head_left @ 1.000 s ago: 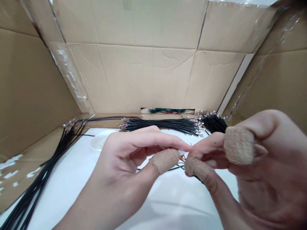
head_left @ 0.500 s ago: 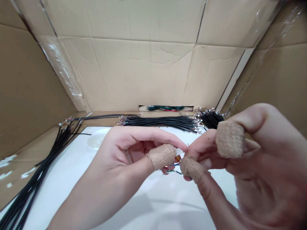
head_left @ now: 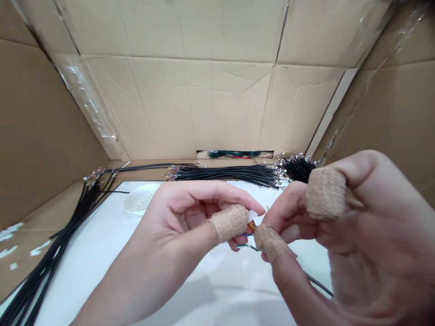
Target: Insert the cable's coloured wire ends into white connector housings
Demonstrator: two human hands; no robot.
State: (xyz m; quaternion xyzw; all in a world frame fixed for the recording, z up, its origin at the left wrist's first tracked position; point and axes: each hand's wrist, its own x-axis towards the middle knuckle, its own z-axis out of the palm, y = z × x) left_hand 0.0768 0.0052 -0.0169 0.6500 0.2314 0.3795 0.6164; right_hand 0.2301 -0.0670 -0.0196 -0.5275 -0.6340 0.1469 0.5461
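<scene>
My left hand (head_left: 190, 226), its thumb wrapped in tan tape, pinches a small white connector (head_left: 252, 215). My right hand (head_left: 326, 235) has tape on its thumb and a finger, and its thumb and fingertips are closed on thin coloured wires (head_left: 250, 225) beside the connector. Blue and green wires (head_left: 248, 247) show just below, between the two hands. A black cable (head_left: 319, 285) comes out beneath my right hand. The fingers partly hide the wire ends.
Black cable bundles lie along the back (head_left: 224, 173), at the back right (head_left: 299, 168) and down the left side (head_left: 57, 244). A white bowl (head_left: 137, 199) with small white pieces stands behind my left hand. Cardboard walls (head_left: 204, 99) surround the white table surface (head_left: 204, 294).
My right thumb has shifted slightly left and down, and the black cable now shows below that hand. More of the bowl is visible. My left hand keeps its pinch.
</scene>
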